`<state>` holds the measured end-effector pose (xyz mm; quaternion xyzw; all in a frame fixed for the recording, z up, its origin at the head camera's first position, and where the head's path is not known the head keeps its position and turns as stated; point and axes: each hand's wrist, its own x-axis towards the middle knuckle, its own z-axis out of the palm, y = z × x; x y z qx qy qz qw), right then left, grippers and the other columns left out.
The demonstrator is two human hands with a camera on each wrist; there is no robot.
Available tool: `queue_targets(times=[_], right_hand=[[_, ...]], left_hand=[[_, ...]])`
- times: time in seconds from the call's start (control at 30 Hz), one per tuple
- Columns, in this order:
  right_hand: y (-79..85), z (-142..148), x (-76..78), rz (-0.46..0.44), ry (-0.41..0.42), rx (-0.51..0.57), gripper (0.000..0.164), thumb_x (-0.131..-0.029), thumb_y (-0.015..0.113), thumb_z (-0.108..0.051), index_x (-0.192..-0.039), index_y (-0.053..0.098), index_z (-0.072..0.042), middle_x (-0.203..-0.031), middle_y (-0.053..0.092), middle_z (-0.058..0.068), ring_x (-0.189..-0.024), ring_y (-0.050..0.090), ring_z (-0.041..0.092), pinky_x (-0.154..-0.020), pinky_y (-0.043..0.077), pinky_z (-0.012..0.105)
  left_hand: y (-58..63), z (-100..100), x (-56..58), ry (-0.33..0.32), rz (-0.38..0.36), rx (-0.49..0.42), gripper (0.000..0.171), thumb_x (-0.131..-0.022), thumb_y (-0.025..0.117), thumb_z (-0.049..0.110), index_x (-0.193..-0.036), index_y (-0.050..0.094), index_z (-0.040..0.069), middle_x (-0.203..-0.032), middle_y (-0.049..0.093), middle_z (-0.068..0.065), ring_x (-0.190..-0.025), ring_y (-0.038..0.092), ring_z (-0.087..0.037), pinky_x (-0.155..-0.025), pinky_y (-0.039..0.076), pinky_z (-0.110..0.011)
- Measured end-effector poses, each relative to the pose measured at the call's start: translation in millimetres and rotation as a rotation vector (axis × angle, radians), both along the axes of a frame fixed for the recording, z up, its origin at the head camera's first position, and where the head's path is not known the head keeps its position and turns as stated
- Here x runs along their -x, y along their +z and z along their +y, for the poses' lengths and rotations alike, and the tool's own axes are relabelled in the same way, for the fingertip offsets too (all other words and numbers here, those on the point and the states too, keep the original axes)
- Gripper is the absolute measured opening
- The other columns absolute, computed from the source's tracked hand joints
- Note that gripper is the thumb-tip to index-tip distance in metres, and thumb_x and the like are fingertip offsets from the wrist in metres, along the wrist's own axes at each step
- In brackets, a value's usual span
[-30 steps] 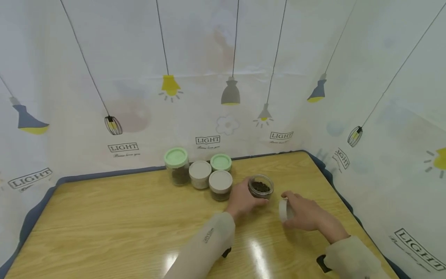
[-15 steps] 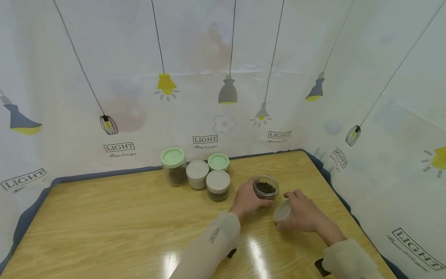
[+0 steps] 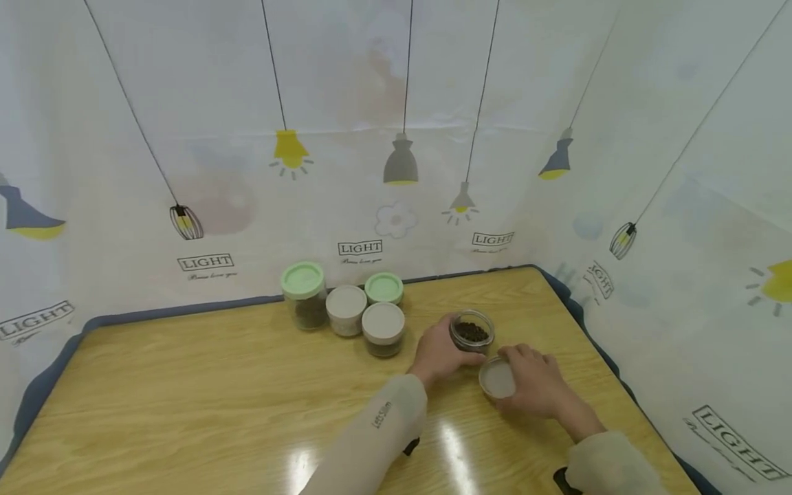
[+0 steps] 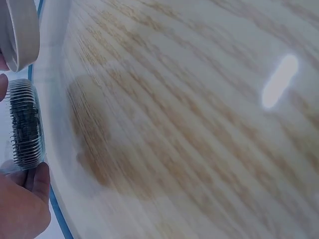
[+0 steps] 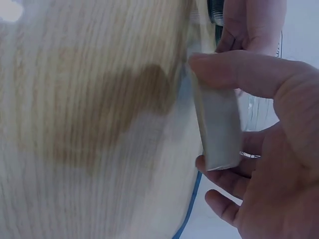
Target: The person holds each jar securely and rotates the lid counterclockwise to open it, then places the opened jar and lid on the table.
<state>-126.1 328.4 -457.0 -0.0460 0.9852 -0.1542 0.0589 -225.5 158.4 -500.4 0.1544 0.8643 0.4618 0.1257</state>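
Observation:
In the head view, my left hand [image 3: 441, 354] grips a clear lidless jar [image 3: 471, 333] from its left side. Dark brown bits, too small to name, fill part of it. The left wrist view shows the ribbed wall of this jar [image 4: 26, 124] between thumb and fingers. Just right of the jar, my right hand [image 3: 537, 381] holds a pale round lid [image 3: 497, 378] by its edge, its hollow side turned up. Seen from the right wrist, thumb and fingers pinch opposite sides of the lid [image 5: 219, 127]. Whether the lid touches the table cannot be told.
Left of the jar stand several lidded jars: a tall green-lidded one [image 3: 304, 295], a small green-lidded one [image 3: 383, 287], and two with pale lids [image 3: 346, 309] [image 3: 383, 330]. The wooden table [image 3: 216, 399] meets a lamp-printed cloth [image 3: 247, 172] behind and at the right.
The lid has turned from standing on edge to lying flatter, its hollow side up, and has come closer to the jar. The left hand has shifted the jar slightly right.

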Motion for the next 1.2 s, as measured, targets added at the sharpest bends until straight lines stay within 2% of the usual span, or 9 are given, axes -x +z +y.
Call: queue_targets(times=[0.17,0.4,0.7,1.2], right_hand=[[-4.1,-4.0,-0.2,-0.032,-0.026,0.016,0.091,-0.060,0.091,-0.035,-0.132,0.049,0.001,-0.123,0.056,0.020,-0.109,0.055,0.035,-0.093,0.040,0.064],[-10.6,-10.4,2.5,-0.021,-0.050,0.089,0.095,-0.058,0.093,-0.035,-0.129,0.047,0.008,-0.120,0.054,0.024,-0.109,0.051,0.038,-0.089,0.049,0.052],[-21.0,-13.4,5.5,-0.042,-0.089,0.114,0.096,-0.058,0.094,-0.037,-0.128,0.045,0.008,-0.119,0.052,0.023,-0.109,0.050,0.038,-0.088,0.049,0.052],[-27.3,-11.3,8.1,-0.077,-0.079,0.168,0.095,-0.060,0.093,-0.037,-0.127,0.043,0.007,-0.122,0.050,0.025,-0.110,0.049,0.038,-0.090,0.047,0.053]], left_hand=[[-1.2,3.2,2.6,-0.012,-0.011,-0.002,0.093,-0.068,0.088,0.044,-0.145,0.043,0.016,-0.138,0.058,-0.005,-0.127,0.054,-0.022,-0.107,0.044,-0.039],[-2.6,12.0,5.1,-0.012,0.011,-0.017,0.092,-0.067,0.088,0.043,-0.143,0.044,0.017,-0.135,0.059,-0.004,-0.125,0.056,-0.022,-0.106,0.045,-0.040],[-5.7,12.9,5.6,0.003,0.009,0.013,0.092,-0.068,0.088,0.041,-0.144,0.043,0.019,-0.135,0.059,-0.004,-0.125,0.055,-0.023,-0.106,0.045,-0.041],[-10.3,14.8,5.2,-0.014,-0.009,-0.031,0.092,-0.070,0.088,0.037,-0.145,0.040,0.017,-0.138,0.057,-0.006,-0.129,0.053,-0.024,-0.109,0.043,-0.042]])
